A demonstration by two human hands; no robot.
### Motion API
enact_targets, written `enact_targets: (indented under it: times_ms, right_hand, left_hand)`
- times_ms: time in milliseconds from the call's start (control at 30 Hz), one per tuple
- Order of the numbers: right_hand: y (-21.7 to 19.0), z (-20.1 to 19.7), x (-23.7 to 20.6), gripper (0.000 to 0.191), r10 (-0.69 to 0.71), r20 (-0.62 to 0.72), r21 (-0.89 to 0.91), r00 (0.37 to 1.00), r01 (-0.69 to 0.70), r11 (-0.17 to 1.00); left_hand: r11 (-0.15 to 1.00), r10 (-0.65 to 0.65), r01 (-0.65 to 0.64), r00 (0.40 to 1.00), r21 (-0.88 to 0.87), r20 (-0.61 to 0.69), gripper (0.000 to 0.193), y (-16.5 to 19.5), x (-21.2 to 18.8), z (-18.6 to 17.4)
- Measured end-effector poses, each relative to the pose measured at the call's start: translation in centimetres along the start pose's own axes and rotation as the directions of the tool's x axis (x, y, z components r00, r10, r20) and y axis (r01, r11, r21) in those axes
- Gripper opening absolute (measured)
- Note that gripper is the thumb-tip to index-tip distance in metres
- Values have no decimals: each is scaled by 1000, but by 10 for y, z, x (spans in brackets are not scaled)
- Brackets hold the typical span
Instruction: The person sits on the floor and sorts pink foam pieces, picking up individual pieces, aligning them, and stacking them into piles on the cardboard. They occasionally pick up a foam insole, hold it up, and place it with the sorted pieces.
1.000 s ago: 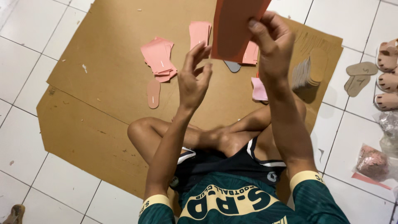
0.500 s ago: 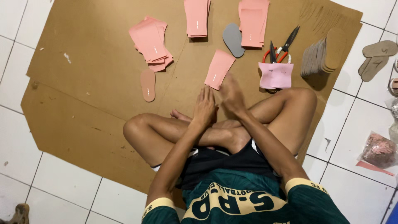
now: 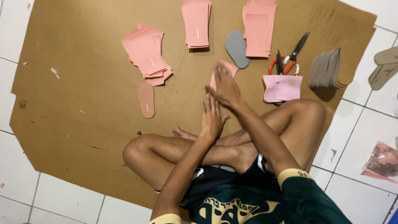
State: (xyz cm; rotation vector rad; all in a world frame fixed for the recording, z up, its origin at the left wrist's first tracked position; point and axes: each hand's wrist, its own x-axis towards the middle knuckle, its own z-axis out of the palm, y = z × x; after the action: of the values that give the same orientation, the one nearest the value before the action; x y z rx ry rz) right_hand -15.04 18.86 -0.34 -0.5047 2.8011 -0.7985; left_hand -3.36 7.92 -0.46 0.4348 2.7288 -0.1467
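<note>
**Right hand reaches out to the pink sheet**

The right hand (image 3: 226, 86) has moved forward since half a second ago, now flat on the pink sheet (image 3: 227, 68) on the cardboard (image 3: 83, 124). The left hand (image 3: 211, 118) stays open, empty, beside the scissors (image 3: 290, 58).

Red-handled scissors (image 3: 290, 58), grey insole (image 3: 237, 48), tan insole stack (image 3: 329, 68), cardboard sheet (image 3: 83, 124).

Brown cardboard sheet (image 3: 83, 124) on white tiled floor (image 3: 25, 182); bearing three pink sheet stacks (image 3: 148, 54); grey insole (image 3: 237, 48); pink insole (image 3: 146, 99); scissors (image 3: 290, 58); stacked tan insoles (image 3: 329, 68).
</note>
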Motion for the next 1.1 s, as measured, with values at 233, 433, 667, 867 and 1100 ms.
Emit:
enact_targets:
  times_ms: [233, 433, 667, 867, 1100]
  right_hand:
    - [6, -55, 28, 90, 176, -44, 540, 983, -125, 832]
    - [-26, -26, -44, 86, 148, -75, 762, 986, -39, 647]
    - [-39, 22, -41, 86, -305, 148, 109, 941, 291, 950]
    - [-22, 5, 32, 94, -98, 71, 26, 993, 96, 995]
    - [67, -32, 4, 100, 114, -129, 969, 985, 100, 227]
  left_hand:
    - [966, -37, 20, 998, -258, -60, 102, -7, -11, -29]
    - [907, -79, -24, 971, -421, -227, 93, -2, -34, -10]
    - [999, -35, 34, 994, -12, -102, 83, 5, -14, 32]
    - [980, -99, 75, 988, -186, -122, 99, 4, -16, 8]
    - [799, -248, 92, 951, -594, -186, 72, -14, -17, -35]
